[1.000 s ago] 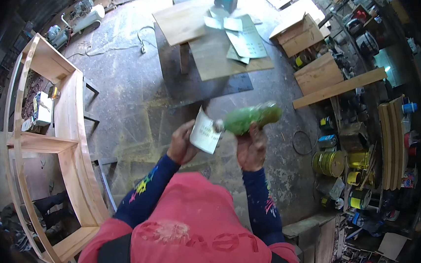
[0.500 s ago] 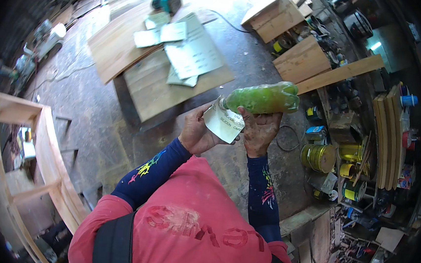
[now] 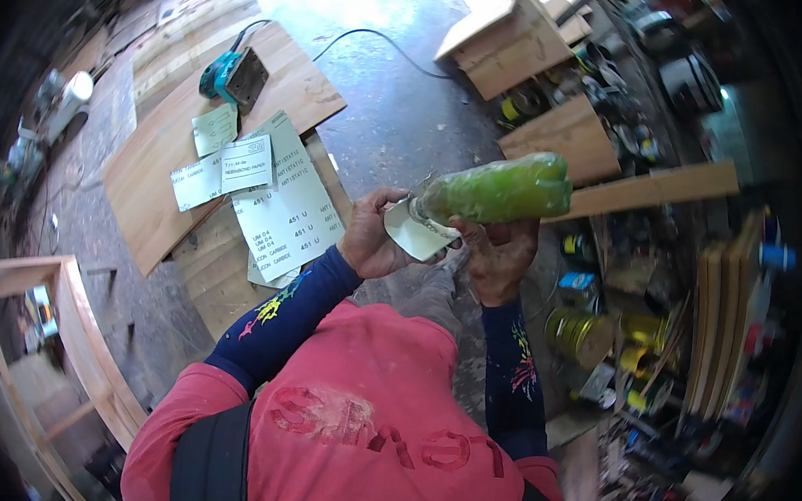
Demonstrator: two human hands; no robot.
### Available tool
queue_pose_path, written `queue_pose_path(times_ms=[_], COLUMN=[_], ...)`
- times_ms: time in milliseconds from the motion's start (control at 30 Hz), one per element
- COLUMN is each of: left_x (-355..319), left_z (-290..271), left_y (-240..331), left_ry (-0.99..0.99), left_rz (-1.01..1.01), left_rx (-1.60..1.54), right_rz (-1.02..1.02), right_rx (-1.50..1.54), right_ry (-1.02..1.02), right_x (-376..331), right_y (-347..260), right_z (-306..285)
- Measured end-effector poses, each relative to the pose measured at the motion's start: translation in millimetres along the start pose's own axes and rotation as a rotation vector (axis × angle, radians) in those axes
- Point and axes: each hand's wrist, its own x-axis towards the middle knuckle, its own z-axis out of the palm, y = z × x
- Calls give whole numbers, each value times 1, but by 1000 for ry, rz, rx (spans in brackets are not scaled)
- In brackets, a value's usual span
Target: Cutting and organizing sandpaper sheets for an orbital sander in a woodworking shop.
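Observation:
My right hand (image 3: 497,263) holds a translucent green plastic bottle (image 3: 500,188) from below, the bottle lying nearly level with its base to the right. A small piece of sandpaper (image 3: 415,234) with its pale backing showing is gripped in my left hand (image 3: 371,235), just under the bottle's neck. The left fingers lie beside the neck; whether they touch it I cannot tell. Part of the right fingers is hidden behind the bottle, and the sandpaper's lower edge reaches toward the right hand.
At the left, wooden boards (image 3: 158,170) carry a teal electric sander (image 3: 234,77) and several printed sandpaper sheets (image 3: 286,209). A wooden frame (image 3: 97,340) stands at the lower left. Cans (image 3: 579,336), stacked curved planks (image 3: 721,318) and clutter fill the right side.
The view has turned, so the boards, sander and sheets now sit further left. Both hands still hold the bottle and the sandpaper, whose print has tilted out of sight.

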Motion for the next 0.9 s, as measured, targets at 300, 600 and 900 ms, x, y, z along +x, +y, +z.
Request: queue_pose_path(times_ms=[300, 600, 900], left_x=[71, 83, 43], left_z=[-14, 40, 41], left_y=[68, 52, 71], left_ry=[189, 317, 327], left_rz=[543, 1036, 1342], left_rx=[-50, -19, 2], right_rz=[-430, 637, 637], right_rx=[-375, 686, 760], right_ry=[-638, -830, -1050], right_x=[179, 295, 265], right_y=[91, 121, 106], right_z=[7, 80, 175])
